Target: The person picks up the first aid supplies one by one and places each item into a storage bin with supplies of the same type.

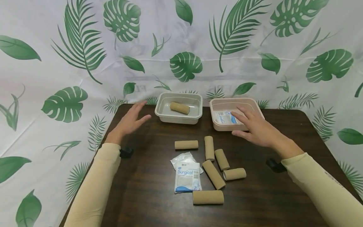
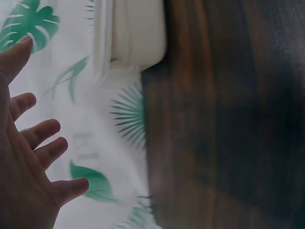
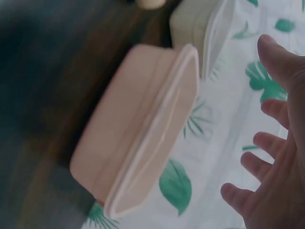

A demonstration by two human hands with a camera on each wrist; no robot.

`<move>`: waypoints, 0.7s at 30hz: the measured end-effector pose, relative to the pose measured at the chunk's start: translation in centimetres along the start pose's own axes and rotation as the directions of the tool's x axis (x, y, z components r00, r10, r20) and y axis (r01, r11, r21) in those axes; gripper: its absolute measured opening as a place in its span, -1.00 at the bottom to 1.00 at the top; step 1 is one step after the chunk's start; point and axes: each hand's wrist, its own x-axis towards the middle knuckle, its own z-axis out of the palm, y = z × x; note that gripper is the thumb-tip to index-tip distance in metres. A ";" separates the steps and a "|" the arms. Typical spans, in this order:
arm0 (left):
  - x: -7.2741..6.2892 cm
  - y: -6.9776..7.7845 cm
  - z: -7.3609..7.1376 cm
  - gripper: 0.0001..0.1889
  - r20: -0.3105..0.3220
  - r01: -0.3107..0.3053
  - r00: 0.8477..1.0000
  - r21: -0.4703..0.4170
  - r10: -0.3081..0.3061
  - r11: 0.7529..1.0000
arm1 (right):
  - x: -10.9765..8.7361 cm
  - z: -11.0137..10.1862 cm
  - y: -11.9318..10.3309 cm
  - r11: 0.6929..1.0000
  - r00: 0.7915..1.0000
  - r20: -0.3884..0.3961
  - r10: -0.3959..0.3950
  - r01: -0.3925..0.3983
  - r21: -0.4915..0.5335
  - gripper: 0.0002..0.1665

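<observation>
So there's a dark wooden table point(image 1: 158, 205) set against a white backdrop with green leaves point(image 1: 56, 47) that wraps around it on every side. At the far edge sit two shallow tubs side by side: a grey tub point(image 1: 195, 114) with one tan roll point(image 1: 179, 107) lying in it, and a pink tub point(image 1: 224, 127) with a white-and-blue packet point(image 1: 224, 117) inside.

The left hand point(image 1: 130, 121) hangs just left of the grey tub, fingers spread and relaxed, holding nothing (the left wrist view shows the same splayed fingers with the backdrop behind them). The right hand point(image 1: 256, 126) is over the pink tub's right side, fingers straight and loose, fingertips above the packet, not gripping anything; can't tell if it touches the rim.

Mid-table there's a scatter of six more tan rolls point(image 1: 213, 174) lying at different angles, and just left of them a white packet marked "Surgical" point(image 1: 187, 180) lying over a crinkly clear wrapper point(image 1: 184, 157).
</observation>
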 end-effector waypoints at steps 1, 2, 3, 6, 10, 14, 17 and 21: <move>0.1 -0.2 0.4 -0.19 0.008 0.008 1.000 -0.014 -0.008 1.000 | -0.3 0.3 -0.3 1.000 1.000 0.005 -0.004 0.004 0.012 -0.09; 0.2 -0.3 0.7 -0.19 0.013 0.016 1.000 -0.028 -0.015 0.999 | -0.5 0.6 -0.6 1.000 1.000 0.013 -0.010 0.010 0.021 -0.10; 0.3 -0.5 1.1 -0.19 0.018 0.027 0.999 -0.043 -0.027 0.999 | -0.8 0.9 -0.9 0.999 1.000 0.021 -0.018 0.018 0.029 -0.10; 0.3 -1.0 2.2 -0.20 0.022 0.052 0.998 -0.085 -0.050 0.995 | -1.4 2.1 -1.7 0.998 0.998 0.050 -0.041 0.039 0.046 -0.11; 0.3 -1.4 3.5 -0.23 0.014 0.076 0.997 -0.132 -0.075 0.988 | -2.3 3.9 -2.5 0.994 0.992 0.089 -0.094 0.089 0.057 -0.10; 0.6 -1.6 4.4 -0.25 0.006 0.093 0.996 -0.160 -0.094 0.983 | -3.3 5.6 -3.3 0.986 0.982 0.113 -0.149 0.140 0.087 -0.08; 0.9 -1.5 5.0 -0.26 -0.002 0.110 0.994 -0.180 -0.112 0.977 | -4.2 6.5 -3.8 0.983 0.977 0.138 -0.163 0.148 0.113 -0.08; 1.4 -1.3 5.6 -0.27 -0.017 0.126 0.991 -0.194 -0.132 0.973 | -5.6 7.5 -4.1 0.983 0.972 0.188 -0.138 0.112 0.145 -0.11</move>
